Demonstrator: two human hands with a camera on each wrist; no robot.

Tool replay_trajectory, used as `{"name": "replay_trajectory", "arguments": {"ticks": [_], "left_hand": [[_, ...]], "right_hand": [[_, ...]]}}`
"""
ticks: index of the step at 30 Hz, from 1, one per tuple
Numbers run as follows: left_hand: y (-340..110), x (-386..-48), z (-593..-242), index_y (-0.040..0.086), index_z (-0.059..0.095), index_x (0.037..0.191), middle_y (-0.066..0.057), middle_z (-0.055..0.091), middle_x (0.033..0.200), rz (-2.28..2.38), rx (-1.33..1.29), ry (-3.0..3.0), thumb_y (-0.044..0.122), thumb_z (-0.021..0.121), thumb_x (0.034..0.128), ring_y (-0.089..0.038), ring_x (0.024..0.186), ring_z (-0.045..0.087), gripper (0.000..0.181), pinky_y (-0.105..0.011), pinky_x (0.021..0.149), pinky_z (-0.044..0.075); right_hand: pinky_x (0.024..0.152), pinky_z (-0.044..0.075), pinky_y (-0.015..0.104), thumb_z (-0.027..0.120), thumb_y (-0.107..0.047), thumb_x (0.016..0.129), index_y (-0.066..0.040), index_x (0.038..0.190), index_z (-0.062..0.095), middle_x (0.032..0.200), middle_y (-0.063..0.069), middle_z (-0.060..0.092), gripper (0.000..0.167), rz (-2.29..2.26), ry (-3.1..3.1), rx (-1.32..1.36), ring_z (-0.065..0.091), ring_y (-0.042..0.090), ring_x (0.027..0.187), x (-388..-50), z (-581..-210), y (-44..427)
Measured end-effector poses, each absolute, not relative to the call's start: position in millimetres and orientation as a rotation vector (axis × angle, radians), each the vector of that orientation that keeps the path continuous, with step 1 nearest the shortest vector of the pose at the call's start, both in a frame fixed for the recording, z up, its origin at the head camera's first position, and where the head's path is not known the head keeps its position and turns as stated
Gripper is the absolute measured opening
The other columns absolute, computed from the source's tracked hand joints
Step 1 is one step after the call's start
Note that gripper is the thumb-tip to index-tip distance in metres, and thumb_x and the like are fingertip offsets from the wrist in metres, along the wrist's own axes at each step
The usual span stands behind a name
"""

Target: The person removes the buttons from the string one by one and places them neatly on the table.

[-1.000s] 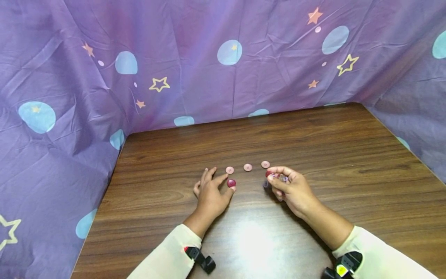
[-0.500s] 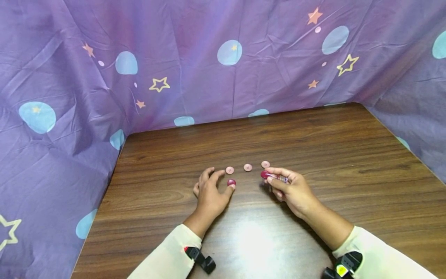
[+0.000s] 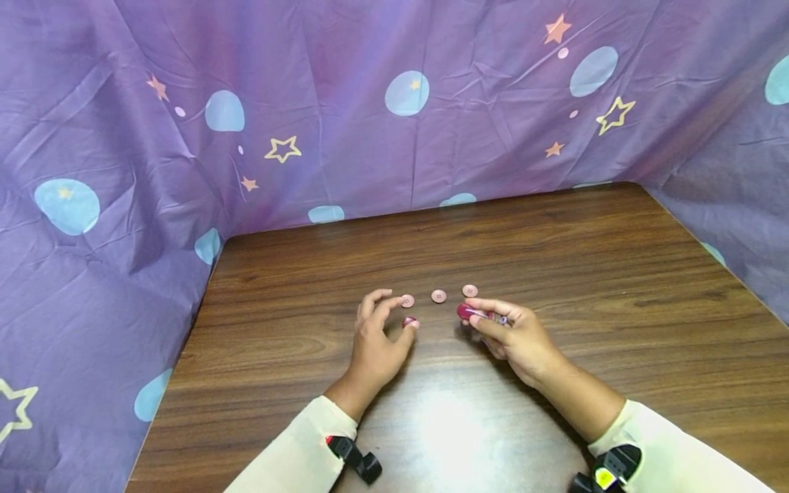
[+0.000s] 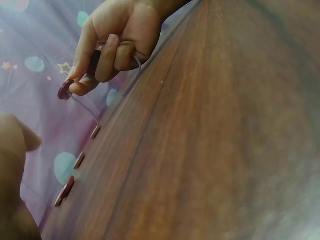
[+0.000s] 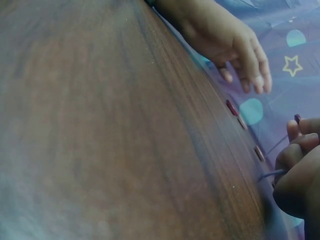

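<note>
My right hand (image 3: 520, 342) pinches a dark red button (image 3: 465, 311) between thumb and forefinger, above the table. A thin pale cord (image 4: 86, 108) hangs from that button, and more of it loops out by the curled fingers. Something dark, partly hidden, sits inside the same hand. My left hand (image 3: 377, 346) hovers with fingers loosely bent and holds nothing. Below its thumb a second dark red button (image 3: 408, 320) lies on the table, partly covered. Just beyond are three pale pink buttons in a row: left (image 3: 407, 301), middle (image 3: 438, 296) and right (image 3: 470, 291).
The brown wood-grain table (image 3: 308, 274) spreads around the hands. Behind it and at both sides hangs a purple cloth (image 3: 345, 157) with stars and blue spots. Bright glare lies on the near tabletop between the forearms.
The red button in my right hand has shifted slightly left and turned its face more into view. My left hand's fingers have lifted and drifted slightly right. The pink buttons stay put.
</note>
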State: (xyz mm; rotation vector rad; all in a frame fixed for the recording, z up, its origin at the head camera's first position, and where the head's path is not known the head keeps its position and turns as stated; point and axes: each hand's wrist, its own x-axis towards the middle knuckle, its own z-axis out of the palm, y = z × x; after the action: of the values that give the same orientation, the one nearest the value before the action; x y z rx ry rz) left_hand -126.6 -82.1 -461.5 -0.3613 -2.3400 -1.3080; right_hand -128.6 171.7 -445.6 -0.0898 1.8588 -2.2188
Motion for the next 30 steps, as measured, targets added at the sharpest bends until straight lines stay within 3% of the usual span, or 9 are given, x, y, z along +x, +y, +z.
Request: {"name": "replay_trajectory", "arguments": {"ticks": [5, 10, 12, 16, 20, 26, 30], "left_hand": [[-83.6, -125.5, -460.6, 0.002, 0.076, 0.124, -0.024, 0.064, 0.133, -1.356, -0.532, -2.233, 0.004, 0.089, 0.0854, -0.036, 0.131, 0.062, 0.041, -0.045, 0.117, 0.050], [-84.1, -124.6, -461.2, 0.005, 0.075, 0.127, -0.019, 0.068, 0.124, -1.386, -0.584, -2.232, 0.006, 0.090, 0.0865, -0.035, 0.103, 0.069, 0.043, -0.040, 0.087, 0.059], [-84.0, -124.6, -461.1, 0.004, 0.074, 0.129, -0.019, 0.070, 0.114, -1.428, -0.612, -2.237, 0.006, 0.090, 0.0869, -0.034, 0.091, 0.068, 0.045, -0.039, 0.075, 0.058], [-83.4, -124.7, -461.2, 0.001, 0.072, 0.131, -0.018, 0.069, 0.093, -1.522, -0.663, -2.233, 0.004, 0.089, 0.0874, -0.030, 0.076, 0.064, 0.047, -0.029, 0.064, 0.055], [-82.6, -124.7, -462.4, -0.001, 0.070, 0.133, -0.014, 0.065, 0.081, -1.586, -0.713, -2.211, 0.000, 0.088, 0.0877, -0.021, 0.064, 0.058, 0.049, -0.022, 0.057, 0.050], [-81.0, -123.2, -463.2, -0.005, 0.068, 0.135, -0.009, 0.056, 0.071, -1.621, -0.772, -2.251, 0.002, 0.087, 0.0889, -0.002, 0.060, 0.045, 0.050, -0.017, 0.053, 0.041], [-80.5, -122.1, -462.6, -0.006, 0.072, 0.133, -0.007, 0.055, 0.068, -1.649, -0.760, -2.294, 0.003, 0.087, 0.0902, 0.003, 0.060, 0.041, 0.047, -0.016, 0.052, 0.038]], "right_hand": [[0.046, 0.033, 0.015, 0.071, -0.004, 0.103, -0.027, 0.122, 0.082, 0.094, -0.004, 0.083, 0.032, -2.195, 1.869, -0.096, 0.043, 0.000, 0.052, -127.4, -444.7, 170.2], [0.046, 0.033, 0.015, 0.071, -0.002, 0.102, -0.025, 0.124, 0.082, 0.091, -0.004, 0.080, 0.033, -2.191, 1.879, -0.121, 0.043, 0.000, 0.052, -126.3, -445.5, 168.9], [0.046, 0.032, 0.015, 0.072, -0.002, 0.102, -0.023, 0.125, 0.082, 0.091, -0.004, 0.079, 0.033, -2.189, 1.890, -0.126, 0.041, -0.001, 0.051, -126.1, -445.7, 168.6], [0.047, 0.032, 0.016, 0.073, -0.002, 0.101, -0.025, 0.122, 0.083, 0.089, -0.005, 0.075, 0.033, -2.175, 1.915, -0.134, 0.040, -0.001, 0.052, -125.8, -445.1, 168.4], [0.047, 0.032, 0.016, 0.073, -0.002, 0.101, -0.029, 0.118, 0.084, 0.087, -0.007, 0.073, 0.034, -2.157, 1.927, -0.146, 0.039, 0.000, 0.052, -125.4, -444.5, 168.6], [0.046, 0.029, 0.018, 0.073, 0.000, 0.101, -0.030, 0.114, 0.085, 0.083, -0.010, 0.072, 0.035, -2.161, 1.922, -0.175, 0.037, -0.001, 0.050, -125.1, -444.8, 168.6], [0.046, 0.027, 0.019, 0.073, 0.000, 0.100, -0.031, 0.110, 0.085, 0.076, -0.012, 0.066, 0.035, -2.151, 1.939, -0.181, 0.036, -0.001, 0.049, -124.5, -445.1, 167.7]]}}
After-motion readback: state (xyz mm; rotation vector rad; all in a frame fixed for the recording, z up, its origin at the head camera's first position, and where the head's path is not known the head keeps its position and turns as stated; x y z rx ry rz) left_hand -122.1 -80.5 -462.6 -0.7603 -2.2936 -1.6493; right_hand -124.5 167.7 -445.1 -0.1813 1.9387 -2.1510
